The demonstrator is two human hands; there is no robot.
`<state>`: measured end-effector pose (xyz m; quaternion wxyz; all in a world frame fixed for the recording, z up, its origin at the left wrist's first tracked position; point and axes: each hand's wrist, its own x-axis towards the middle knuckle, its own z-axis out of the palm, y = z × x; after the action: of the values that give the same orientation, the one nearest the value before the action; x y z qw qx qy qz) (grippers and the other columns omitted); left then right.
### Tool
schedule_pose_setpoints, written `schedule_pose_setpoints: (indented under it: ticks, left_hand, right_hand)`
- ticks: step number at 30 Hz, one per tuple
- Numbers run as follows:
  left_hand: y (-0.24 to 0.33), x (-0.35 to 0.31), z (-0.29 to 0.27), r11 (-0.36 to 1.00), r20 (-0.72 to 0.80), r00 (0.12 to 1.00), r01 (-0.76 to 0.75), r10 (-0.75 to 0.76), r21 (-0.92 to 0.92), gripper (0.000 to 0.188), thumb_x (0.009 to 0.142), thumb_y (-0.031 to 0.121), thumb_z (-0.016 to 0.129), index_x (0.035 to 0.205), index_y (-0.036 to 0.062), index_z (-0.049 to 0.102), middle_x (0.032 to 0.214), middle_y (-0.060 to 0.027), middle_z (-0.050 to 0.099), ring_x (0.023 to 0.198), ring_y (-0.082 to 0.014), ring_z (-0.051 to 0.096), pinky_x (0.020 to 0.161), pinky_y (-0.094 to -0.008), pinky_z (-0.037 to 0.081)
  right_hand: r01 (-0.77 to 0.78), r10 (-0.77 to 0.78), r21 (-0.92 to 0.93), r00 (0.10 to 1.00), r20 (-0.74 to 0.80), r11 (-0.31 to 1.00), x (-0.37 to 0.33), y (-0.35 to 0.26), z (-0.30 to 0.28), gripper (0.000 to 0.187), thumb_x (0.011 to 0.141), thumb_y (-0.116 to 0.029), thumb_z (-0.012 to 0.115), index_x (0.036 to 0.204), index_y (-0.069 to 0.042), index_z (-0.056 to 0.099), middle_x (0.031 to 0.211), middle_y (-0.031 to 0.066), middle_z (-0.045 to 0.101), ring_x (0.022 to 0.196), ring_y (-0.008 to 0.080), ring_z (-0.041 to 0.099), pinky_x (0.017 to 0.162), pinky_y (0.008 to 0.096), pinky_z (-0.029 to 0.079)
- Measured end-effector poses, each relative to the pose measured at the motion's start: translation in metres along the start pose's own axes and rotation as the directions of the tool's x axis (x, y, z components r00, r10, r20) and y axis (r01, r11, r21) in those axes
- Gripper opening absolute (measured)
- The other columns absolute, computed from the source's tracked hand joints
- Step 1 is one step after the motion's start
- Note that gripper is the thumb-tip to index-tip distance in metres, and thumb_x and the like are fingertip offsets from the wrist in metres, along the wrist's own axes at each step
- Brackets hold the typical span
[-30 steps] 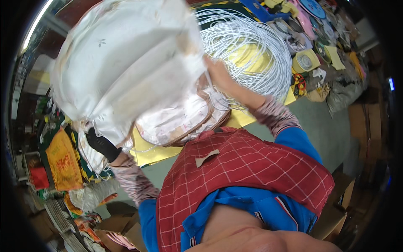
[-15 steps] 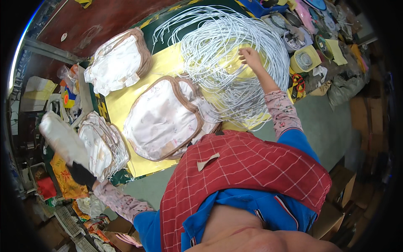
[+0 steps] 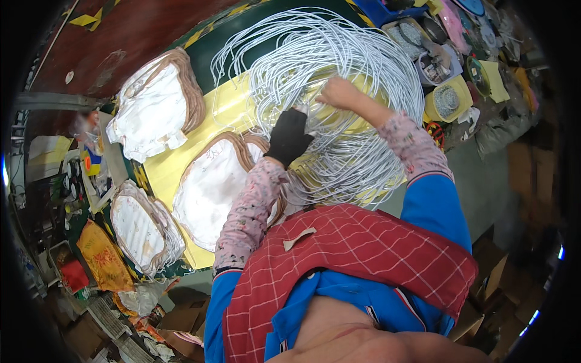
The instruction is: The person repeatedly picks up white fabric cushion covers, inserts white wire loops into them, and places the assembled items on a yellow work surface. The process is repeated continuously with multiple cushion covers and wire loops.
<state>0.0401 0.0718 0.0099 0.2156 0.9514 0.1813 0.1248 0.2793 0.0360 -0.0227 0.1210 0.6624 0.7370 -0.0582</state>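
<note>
Clock read from my chest, twelve straight ahead. The coil of white cord (image 3: 384,60) lies at twelve on the worktop (image 3: 209,69), placed, I judge, so both arms reach it equally. My gloved left fingers (image 3: 293,123) and bare right fingers (image 3: 327,95) are bent inward over its middle, near each other; whether either grasps a strand, I cannot tell. The large fabric stack (image 3: 206,187) sits at ten, partly beneath my left forearm; the far stack (image 3: 157,109) lies beyond it, and the small stack (image 3: 139,227) between nine and ten, near the worktop's edge. Separate piles presumably keep pieces sorted. Yellow sheet (image 3: 221,109) shows bare between far and large stacks, offering passage. At one, a yellow tub (image 3: 461,97) crowds the cord's outer edge.
</note>
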Motion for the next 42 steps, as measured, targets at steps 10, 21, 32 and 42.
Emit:
schedule_pose_setpoints:
  ticks: [10,21,32,42]
  left_hand:
    - [0.029,-0.052,0.073,0.979,0.2,0.958,-0.197,0.205,-0.059,0.066,0.065,0.037,0.071,0.118,0.0037,0.048,0.12,-0.0175,0.048,0.118,-0.0358,0.041,0.099,-0.0483,0.029]
    - [0.037,-0.065,0.086,0.966,0.109,0.96,-0.252,0.256,-0.052,0.056,0.067,0.022,0.068,0.119,0.0147,0.05,0.124,-0.0179,0.045,0.119,-0.0386,0.04,0.096,-0.0518,0.031]
    - [0.041,-0.087,0.084,0.982,0.13,0.974,-0.176,0.184,-0.071,0.049,0.076,0.027,0.063,0.119,0.0085,0.048,0.117,-0.0166,0.049,0.109,-0.0325,0.046,0.088,-0.0425,0.037]
    - [0.046,-0.124,0.062,0.813,-0.003,0.991,0.108,-0.134,-0.572,0.032,0.088,0.022,0.053,0.116,0.0054,0.05,0.093,-0.015,0.062,0.088,-0.0301,0.059,0.078,-0.0369,0.046]
  right_hand:
    - [-0.041,0.214,0.504,0.932,-0.292,0.863,-0.156,-0.087,0.047,0.023,0.084,-0.018,0.057,0.1,-0.001,0.058,0.084,0.0145,0.058,0.081,0.0307,0.057,0.073,0.0386,0.046]
    - [-0.613,0.857,0.637,0.491,-0.156,0.468,-0.146,-0.003,-0.001,0.025,0.08,-0.027,0.062,0.087,-0.003,0.057,0.089,0.0139,0.061,0.083,0.0331,0.059,0.07,0.0425,0.047]
    - [-0.72,0.91,0.562,0.367,-0.19,0.408,-0.166,0.011,0.04,0.031,0.079,-0.034,0.057,0.086,-0.004,0.06,0.079,0.0209,0.064,0.077,0.04,0.061,0.068,0.0464,0.048]
    - [0.588,0.679,0.779,0.665,-0.312,-0.218,-0.111,-0.122,-0.16,0.029,0.094,-0.014,0.042,0.117,0.003,0.048,0.06,0.0003,0.046,0.039,0.0035,0.033,0.036,0.0163,0.024]
